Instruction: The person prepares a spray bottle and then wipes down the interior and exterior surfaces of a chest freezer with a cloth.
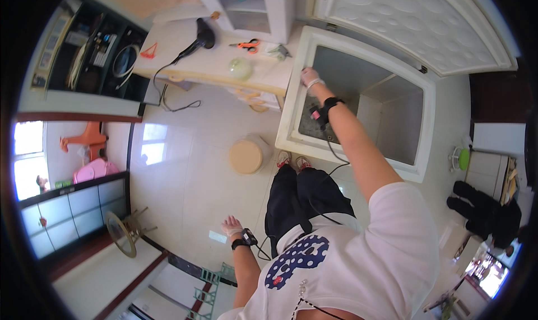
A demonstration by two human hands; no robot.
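Observation:
An open white chest freezer (290,122) stands before me, its hollow interior showing grey walls. My right hand (311,78), in a thin clear glove, reaches across it and touches the inner edge of its left rim; the fingers are curled, and whether they hold anything is hidden. My left hand (232,226), also in a clear glove, hangs low beside my body above the tiled floor, fingers apart and holding nothing. Both wrists wear black straps with small cabled devices. The raised freezer lid (378,17) has a pattern of round bumps.
A light desk (168,38) beside the freezer bears a black hair dryer (205,33), orange-handled scissors (251,45) and a round pale-green translucent object (240,69). A round beige-topped stool or bin (246,156) stands near my feet. Another person in dark clothes (487,211) is at the far right.

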